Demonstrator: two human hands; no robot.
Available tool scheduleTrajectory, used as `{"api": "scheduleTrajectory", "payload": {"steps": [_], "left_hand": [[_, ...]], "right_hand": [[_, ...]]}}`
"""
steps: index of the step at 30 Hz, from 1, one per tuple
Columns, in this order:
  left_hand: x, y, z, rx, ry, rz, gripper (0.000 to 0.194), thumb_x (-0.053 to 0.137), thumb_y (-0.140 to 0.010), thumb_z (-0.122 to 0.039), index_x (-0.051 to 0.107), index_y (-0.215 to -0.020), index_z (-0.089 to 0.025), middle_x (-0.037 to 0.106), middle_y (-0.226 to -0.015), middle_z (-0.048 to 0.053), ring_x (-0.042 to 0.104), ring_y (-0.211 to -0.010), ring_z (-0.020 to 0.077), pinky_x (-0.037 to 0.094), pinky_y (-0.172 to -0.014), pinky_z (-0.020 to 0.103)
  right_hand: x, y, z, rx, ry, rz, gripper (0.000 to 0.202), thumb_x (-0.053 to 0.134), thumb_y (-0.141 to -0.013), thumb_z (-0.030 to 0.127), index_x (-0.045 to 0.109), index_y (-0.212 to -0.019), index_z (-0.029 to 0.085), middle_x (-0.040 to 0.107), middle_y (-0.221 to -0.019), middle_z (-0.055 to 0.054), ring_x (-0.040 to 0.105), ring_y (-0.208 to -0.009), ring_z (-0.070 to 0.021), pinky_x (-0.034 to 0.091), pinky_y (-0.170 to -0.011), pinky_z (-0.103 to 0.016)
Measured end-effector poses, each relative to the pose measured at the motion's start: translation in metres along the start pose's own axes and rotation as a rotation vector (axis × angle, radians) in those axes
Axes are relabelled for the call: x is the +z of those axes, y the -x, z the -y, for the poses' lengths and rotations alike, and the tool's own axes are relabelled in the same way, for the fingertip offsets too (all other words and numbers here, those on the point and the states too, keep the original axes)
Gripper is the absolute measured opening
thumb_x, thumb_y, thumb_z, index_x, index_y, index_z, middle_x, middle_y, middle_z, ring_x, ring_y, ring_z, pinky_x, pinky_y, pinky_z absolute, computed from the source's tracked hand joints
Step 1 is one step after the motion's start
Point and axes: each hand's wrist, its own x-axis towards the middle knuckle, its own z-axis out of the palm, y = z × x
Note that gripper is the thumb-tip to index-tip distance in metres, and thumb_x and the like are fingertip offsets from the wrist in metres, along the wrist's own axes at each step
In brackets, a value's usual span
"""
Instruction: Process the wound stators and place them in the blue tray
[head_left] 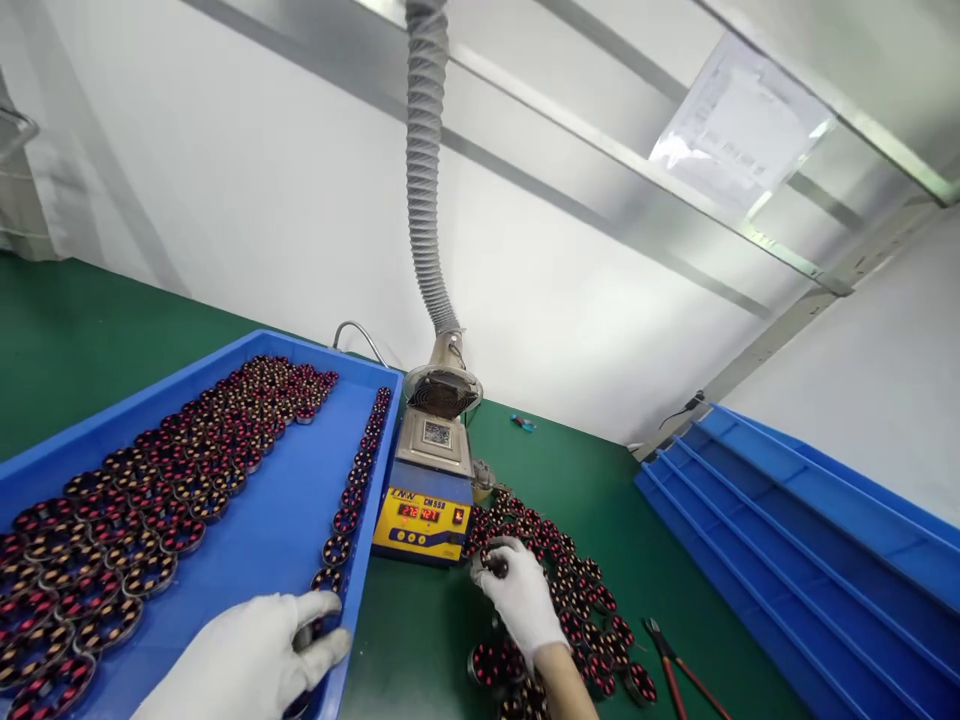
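My left hand (255, 650), in a white glove, reaches into the blue tray (285, 535) at its right wall, thumb and fingers closed around a small round part at the near end of a single row. My right hand (520, 592), also gloved in white, is over the loose pile of round parts (592, 600) on the green table, its fingers curled around one dark round part (495, 565). Many round metal parts (202, 450) with red and tan segments lie in rows at the tray's left.
A yellow-fronted CM550 unit (424, 525) with a small heated plate stands between tray and pile, under a fume hood (444, 390) and grey hose. Red-handled cutters (675, 665) lie at right, near stacked blue trays (795, 540). Small pliers (523, 423) lie behind.
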Motion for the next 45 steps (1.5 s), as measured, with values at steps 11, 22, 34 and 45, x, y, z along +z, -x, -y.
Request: {"api": "scheduleTrajectory", "payload": {"steps": [11, 22, 34, 45], "left_hand": [[-0.057, -0.039, -0.099, 0.642, -0.047, -0.862, 0.039, 0.055, -0.082, -0.03, 0.045, -0.12, -0.024, 0.065, -0.109, 0.003, 0.062, -0.094, 0.0165, 0.05, -0.08, 0.026], [-0.072, -0.048, -0.1, 0.836, 0.129, -0.655, 0.024, 0.031, -0.096, -0.035, 0.05, -0.093, -0.02, 0.064, -0.082, 0.002, 0.063, -0.073, 0.0139, 0.053, -0.064, 0.025], [-0.073, -0.041, -0.088, 0.831, -0.209, -0.826, 0.024, 0.031, -0.095, -0.019, 0.052, -0.106, -0.016, 0.067, -0.096, 0.002, 0.059, -0.083, 0.0141, 0.043, -0.075, 0.029], [-0.065, -0.04, -0.091, 0.705, -0.258, -0.921, 0.02, 0.034, -0.093, -0.015, 0.054, -0.097, -0.014, 0.067, -0.09, 0.004, 0.057, -0.076, 0.0179, 0.042, -0.069, 0.034]], "right_hand": [[-0.002, -0.006, 0.103, -0.387, -1.124, -0.133, 0.046, 0.07, -0.063, 0.059, 0.062, -0.092, 0.024, 0.066, -0.092, -0.009, 0.064, -0.083, -0.025, 0.053, -0.077, -0.037], [-0.039, 0.012, 0.111, -0.574, -0.925, -0.148, 0.021, 0.068, -0.076, 0.048, 0.072, -0.074, 0.027, 0.052, -0.073, -0.002, 0.053, -0.069, -0.0131, 0.042, -0.064, -0.023], [-0.033, 0.018, 0.128, -0.337, -1.127, -0.083, 0.027, 0.079, -0.062, 0.045, 0.068, -0.063, 0.02, 0.056, -0.066, -0.001, 0.053, -0.062, -0.011, 0.042, -0.06, -0.021], [-0.025, 0.02, 0.127, -0.323, -0.984, -0.78, 0.01, 0.076, -0.07, 0.031, 0.068, -0.073, 0.025, 0.062, -0.08, 0.0, 0.059, -0.075, -0.0099, 0.048, -0.072, -0.016]]}}
